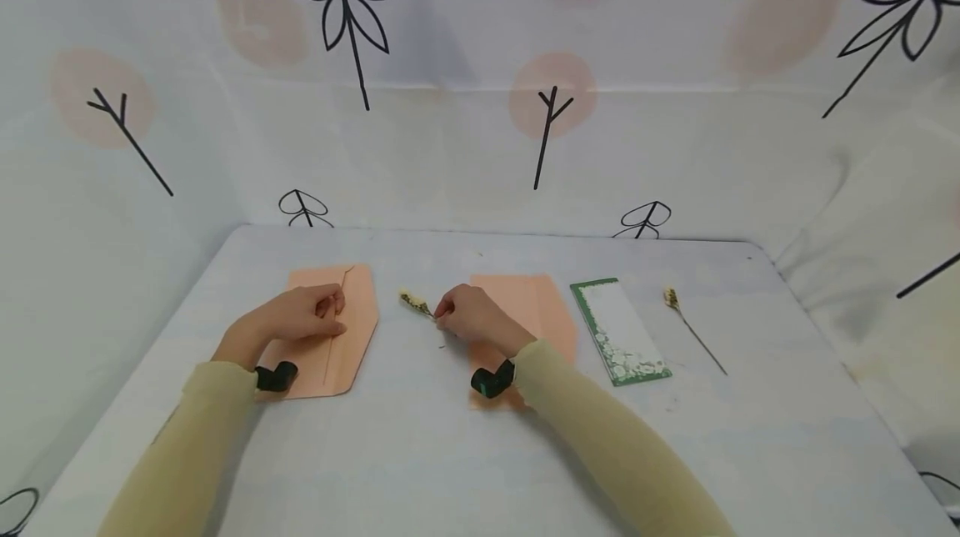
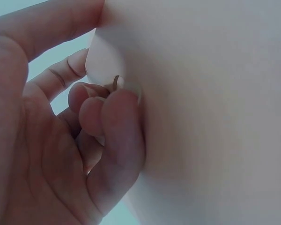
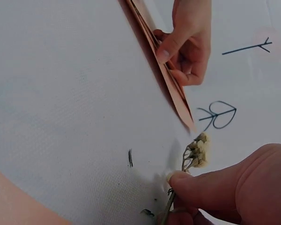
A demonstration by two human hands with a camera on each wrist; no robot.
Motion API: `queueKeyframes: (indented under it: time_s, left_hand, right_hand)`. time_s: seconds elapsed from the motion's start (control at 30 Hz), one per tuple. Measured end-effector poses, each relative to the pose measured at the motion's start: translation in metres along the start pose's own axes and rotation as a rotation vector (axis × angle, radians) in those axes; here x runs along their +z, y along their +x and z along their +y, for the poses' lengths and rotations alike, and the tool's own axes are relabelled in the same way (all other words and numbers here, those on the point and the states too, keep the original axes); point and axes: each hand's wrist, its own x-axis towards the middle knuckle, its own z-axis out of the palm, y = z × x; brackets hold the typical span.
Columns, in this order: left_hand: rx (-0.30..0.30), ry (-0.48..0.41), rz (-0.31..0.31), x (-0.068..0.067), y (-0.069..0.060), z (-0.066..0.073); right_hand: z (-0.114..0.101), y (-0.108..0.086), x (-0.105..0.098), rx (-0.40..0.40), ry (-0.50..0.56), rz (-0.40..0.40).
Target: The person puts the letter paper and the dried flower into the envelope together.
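My right hand (image 1: 480, 318) pinches the stem of a small dried flower sprig (image 1: 412, 301) between thumb and fingers. The sprig's pale yellow head (image 3: 199, 151) sticks out past the fingertips in the right wrist view. On the left, a peach envelope (image 1: 360, 303) lies on the table, and my left hand (image 1: 303, 313) grips its flap. The thumb is on the paper and the other fingers are curled, as the left hand (image 3: 193, 44) in the right wrist view shows. Close up, the pale envelope paper (image 2: 215, 122) fills much of the left wrist view.
A second peach envelope (image 1: 557, 312) lies partly under my right forearm. Right of it are a green-bordered white card (image 1: 622, 328) and another dried flower sprig (image 1: 693, 328). Small dark plant bits (image 3: 130, 158) lie on the white table (image 1: 390, 470). A patterned curtain stands behind.
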Motion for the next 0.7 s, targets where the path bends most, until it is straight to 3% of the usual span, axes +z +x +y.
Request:
queueKeyframes:
  time_s: [0.17, 0.4, 0.7]
  left_hand:
    - [-0.013, -0.001, 0.001, 0.001, 0.001, 0.0]
    - [0.022, 0.01, 0.012, 0.004, 0.003, -0.003]
    - [-0.015, 0.013, -0.005, 0.002, 0.002, -0.002]
  right_hand:
    - [-0.002, 0.001, -0.002, 0.001, 0.008, -0.026]
    - [-0.007, 0.0, -0.004, -0.006, 0.009, -0.041]
    - [-0.017, 0.001, -0.008, -0.072, 0.04, 0.012]
